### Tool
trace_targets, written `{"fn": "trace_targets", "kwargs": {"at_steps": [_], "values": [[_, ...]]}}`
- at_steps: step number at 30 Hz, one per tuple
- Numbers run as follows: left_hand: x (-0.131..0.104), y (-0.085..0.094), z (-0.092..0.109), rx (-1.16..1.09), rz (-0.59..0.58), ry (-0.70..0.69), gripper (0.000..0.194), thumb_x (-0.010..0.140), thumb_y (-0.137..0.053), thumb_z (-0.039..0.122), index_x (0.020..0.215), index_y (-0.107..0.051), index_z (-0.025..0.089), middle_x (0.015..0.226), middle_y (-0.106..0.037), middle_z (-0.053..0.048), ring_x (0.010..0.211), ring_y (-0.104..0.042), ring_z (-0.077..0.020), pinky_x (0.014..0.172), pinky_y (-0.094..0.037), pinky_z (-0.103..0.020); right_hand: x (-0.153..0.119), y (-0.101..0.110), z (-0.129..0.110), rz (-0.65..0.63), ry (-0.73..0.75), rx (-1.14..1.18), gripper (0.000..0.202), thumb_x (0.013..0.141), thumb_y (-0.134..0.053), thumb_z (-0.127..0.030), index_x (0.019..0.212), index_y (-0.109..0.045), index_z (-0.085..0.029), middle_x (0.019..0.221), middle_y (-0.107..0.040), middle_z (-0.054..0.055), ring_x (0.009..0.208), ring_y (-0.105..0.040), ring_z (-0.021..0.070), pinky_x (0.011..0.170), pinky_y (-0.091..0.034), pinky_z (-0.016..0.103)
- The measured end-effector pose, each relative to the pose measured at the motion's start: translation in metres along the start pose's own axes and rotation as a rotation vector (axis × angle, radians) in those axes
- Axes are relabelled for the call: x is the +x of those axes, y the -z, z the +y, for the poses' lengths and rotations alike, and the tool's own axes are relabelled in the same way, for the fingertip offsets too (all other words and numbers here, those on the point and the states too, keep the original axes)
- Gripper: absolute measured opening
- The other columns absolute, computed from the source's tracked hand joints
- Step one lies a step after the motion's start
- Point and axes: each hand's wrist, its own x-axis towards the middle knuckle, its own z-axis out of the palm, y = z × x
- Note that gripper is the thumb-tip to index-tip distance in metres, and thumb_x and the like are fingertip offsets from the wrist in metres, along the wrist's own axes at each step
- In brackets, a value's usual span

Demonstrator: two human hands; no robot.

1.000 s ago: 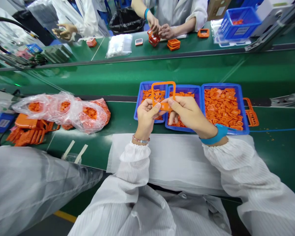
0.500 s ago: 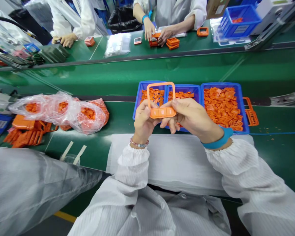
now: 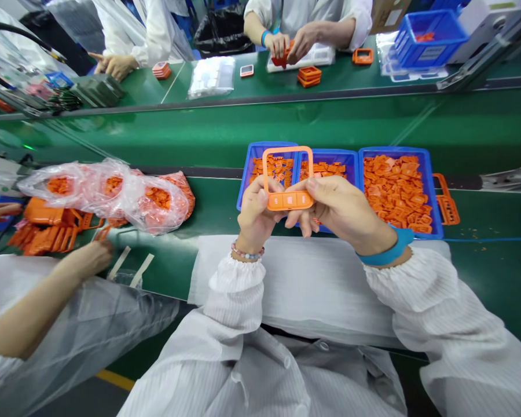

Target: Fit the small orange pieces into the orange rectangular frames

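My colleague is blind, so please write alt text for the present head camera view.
A person's left hand and right hand hold an orange frame in front of three blue bins of small orange parts. Other people's hands show at left and farther back.

Frame [image 3: 290, 201] tilted vs 1 s ago, bar now face-on. Neighbour's hands [image 3: 91, 258] now in by orange parts [image 3: 50, 238].

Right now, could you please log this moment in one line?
left hand: holds orange rectangular frame; right hand: holds same frame; blue bins: orange parts inside
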Motion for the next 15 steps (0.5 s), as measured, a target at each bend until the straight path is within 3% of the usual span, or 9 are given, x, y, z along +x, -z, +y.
{"fn": "trace_targets", "kwargs": {"at_steps": [10,15], "values": [[0.000,0.001,-0.001,-0.037,-0.020,-0.006,0.049,0.078,-0.075,0.065,0.076,-0.054,0.020,0.061,-0.053,0.005,0.040,-0.043,-0.0061,0.042,-0.037,-0.024,-0.003,-0.001,-0.005,0.066,0.026,-0.145,0.052,0.093,-0.063,-0.064,0.090,-0.074,-0.013,0.071,-0.075,0.008,0.048,-0.065,0.0132,0.041,-0.044,0.021],[0.000,0.001,-0.001,-0.033,-0.030,0.002,0.049,0.078,-0.076,0.064,0.077,-0.053,0.020,0.055,-0.046,0.008,0.038,-0.041,-0.0061,0.042,-0.035,-0.023,-0.007,-0.003,-0.013,0.117,0.063,-0.303,0.052,0.095,-0.058,-0.064,0.089,-0.073,-0.014,0.071,-0.074,0.007,0.051,-0.065,0.0127,0.044,-0.047,0.022]]}}
